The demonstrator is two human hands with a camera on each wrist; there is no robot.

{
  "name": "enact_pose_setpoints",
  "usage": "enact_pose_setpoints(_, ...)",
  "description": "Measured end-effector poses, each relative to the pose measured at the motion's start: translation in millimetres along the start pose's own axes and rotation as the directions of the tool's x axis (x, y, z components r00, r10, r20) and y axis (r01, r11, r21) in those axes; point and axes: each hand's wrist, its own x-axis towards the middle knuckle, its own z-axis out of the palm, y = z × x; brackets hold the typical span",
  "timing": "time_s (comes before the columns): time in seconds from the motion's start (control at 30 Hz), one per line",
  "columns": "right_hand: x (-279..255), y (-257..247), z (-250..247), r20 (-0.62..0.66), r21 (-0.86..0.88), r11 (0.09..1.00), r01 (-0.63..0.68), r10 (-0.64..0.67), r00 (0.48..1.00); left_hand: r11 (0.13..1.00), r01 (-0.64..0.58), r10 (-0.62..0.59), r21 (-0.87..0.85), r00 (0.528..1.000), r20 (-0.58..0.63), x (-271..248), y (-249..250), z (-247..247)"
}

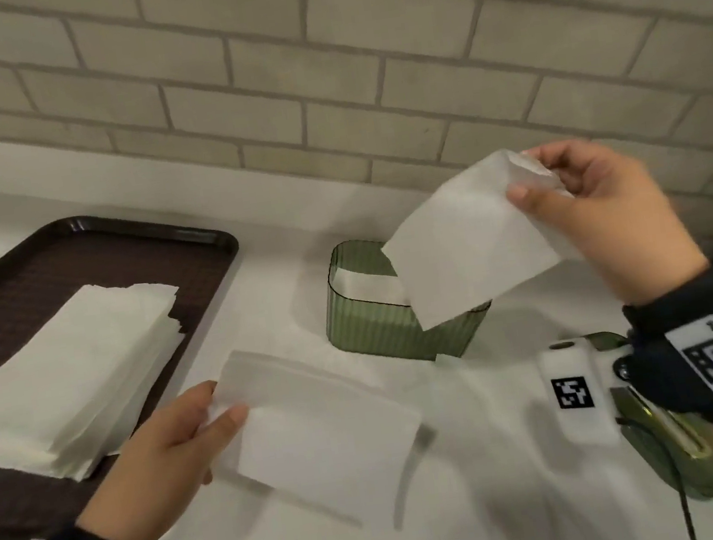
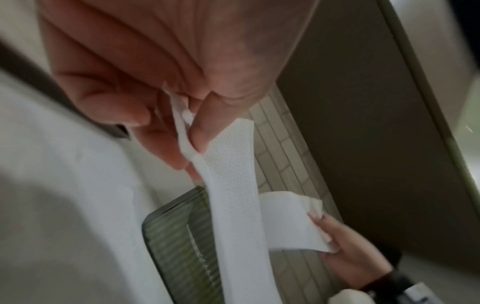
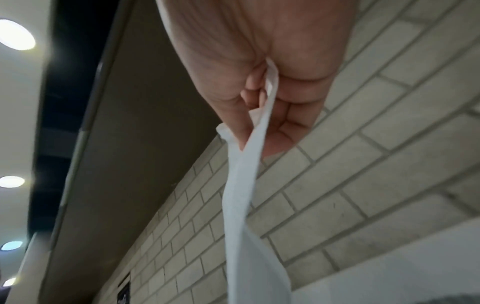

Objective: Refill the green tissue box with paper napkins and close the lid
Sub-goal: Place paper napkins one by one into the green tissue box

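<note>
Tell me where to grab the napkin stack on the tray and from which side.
Take the napkin stack by its long right edge, coming in from the counter side. That edge lies near the brown tray's open right rim and shows the layered sheets, so fingers could probably slip under a batch there with the thumb on top.

The napkin [image 1: 474, 245] held by the right hand [image 1: 601, 215] covers the green tissue box's [image 1: 371, 326] near-right corner. Under the right wrist, a green lid [image 1: 669, 455] lies mostly hidden.
</note>
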Motion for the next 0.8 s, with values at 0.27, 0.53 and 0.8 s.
enact_pose_setpoints(0.27, 37.8, 67.6, 63.3, -0.142, 0.204, 0.926, -0.317, 0.348, 0.927, 0.875, 0.237, -0.250, -0.423, 0.968, 0.025, -2.7, -19.7, -2.2)
enact_pose_setpoints(0.53, 28.7, 111.7, 71.4, -0.081, -0.265, 0.860, -0.436, 0.431, 0.899, 0.734, 0.331, -0.353, -0.594, 0.932, 0.084, -1.4, -20.4, -9.2)
enact_pose_setpoints(0.8, 12.0, 93.1, 65.5, 0.100, -0.660, 0.746, 0.085, -0.024, 0.995, 0.803, 0.283, -0.290, -0.524, 0.955, 0.071, 15.7, -3.0, -14.8)
